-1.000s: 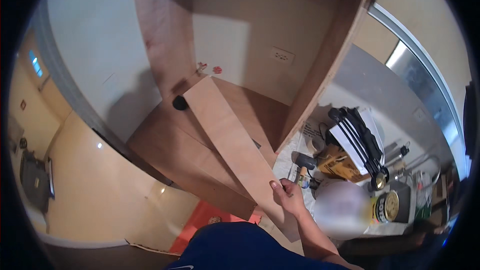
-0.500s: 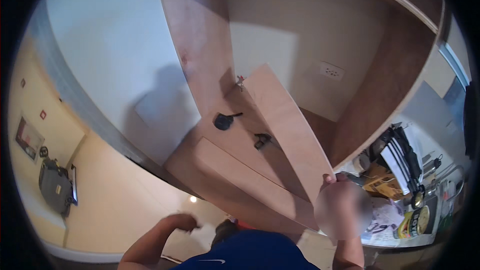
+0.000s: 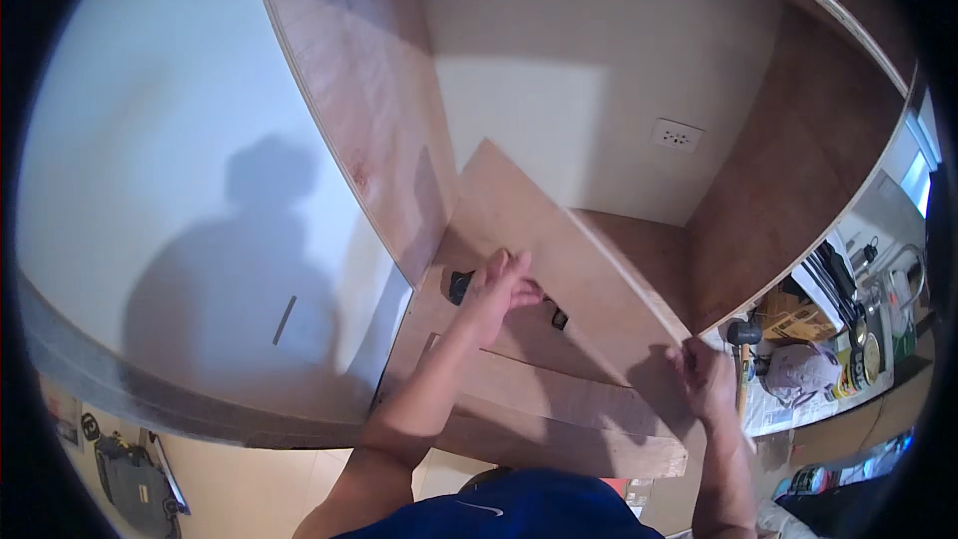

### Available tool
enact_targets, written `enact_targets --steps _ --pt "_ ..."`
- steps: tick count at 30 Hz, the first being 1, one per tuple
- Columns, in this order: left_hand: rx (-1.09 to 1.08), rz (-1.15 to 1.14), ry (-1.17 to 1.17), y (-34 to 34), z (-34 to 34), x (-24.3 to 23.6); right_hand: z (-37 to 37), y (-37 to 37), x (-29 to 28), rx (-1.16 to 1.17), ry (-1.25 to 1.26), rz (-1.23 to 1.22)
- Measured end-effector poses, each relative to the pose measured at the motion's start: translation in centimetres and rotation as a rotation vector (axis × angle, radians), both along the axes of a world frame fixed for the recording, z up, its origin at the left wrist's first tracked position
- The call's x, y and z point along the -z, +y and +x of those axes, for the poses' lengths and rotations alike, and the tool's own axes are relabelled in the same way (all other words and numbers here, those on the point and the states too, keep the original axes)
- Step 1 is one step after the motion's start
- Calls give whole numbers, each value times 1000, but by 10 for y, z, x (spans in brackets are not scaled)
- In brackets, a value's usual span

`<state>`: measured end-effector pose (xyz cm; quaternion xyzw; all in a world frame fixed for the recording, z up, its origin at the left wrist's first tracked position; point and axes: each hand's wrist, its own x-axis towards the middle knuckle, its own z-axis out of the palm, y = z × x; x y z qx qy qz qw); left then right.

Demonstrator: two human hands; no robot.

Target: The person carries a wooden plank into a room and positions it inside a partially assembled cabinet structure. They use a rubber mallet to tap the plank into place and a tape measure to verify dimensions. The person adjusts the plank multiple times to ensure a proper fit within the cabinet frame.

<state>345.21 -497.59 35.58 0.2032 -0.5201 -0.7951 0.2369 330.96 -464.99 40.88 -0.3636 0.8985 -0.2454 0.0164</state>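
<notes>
A long, flat wooden board (image 3: 559, 230) leans at a slant inside a plywood cabinet, its far end near the back left corner. My right hand (image 3: 707, 377) is closed on the board's near right end. My left hand (image 3: 499, 297) is open, fingers spread, at the board's left edge; whether it touches the wood I cannot tell. Partly behind that hand sits a black tape measure (image 3: 459, 287). A small dark object (image 3: 559, 318) shows under the board's edge, mostly hidden. A second wooden board (image 3: 549, 391) lies flat on the cabinet base closer to me.
Plywood side panels (image 3: 359, 90) stand left and right. The back wall carries a white socket (image 3: 677, 135). On the counter at right are a black-headed mallet (image 3: 743, 332), a crumpled cloth-like bundle (image 3: 801, 373), a yellow tub (image 3: 860, 369) and a cardboard box (image 3: 788, 311).
My left hand has come up from the lower left to the leaning board. My view has shifted, and the board's angle has changed slightly. My right hand stays at its near end.
</notes>
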Motion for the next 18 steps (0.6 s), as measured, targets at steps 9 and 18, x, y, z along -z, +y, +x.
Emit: enact_targets --steps 9,18 --pt "105 -72 393 -163 -103 -154 -53 -145 -183 -127 908 -163" --pt "82 40 550 -242 -172 -224 -118 -238 -288 -31 1050 -49"
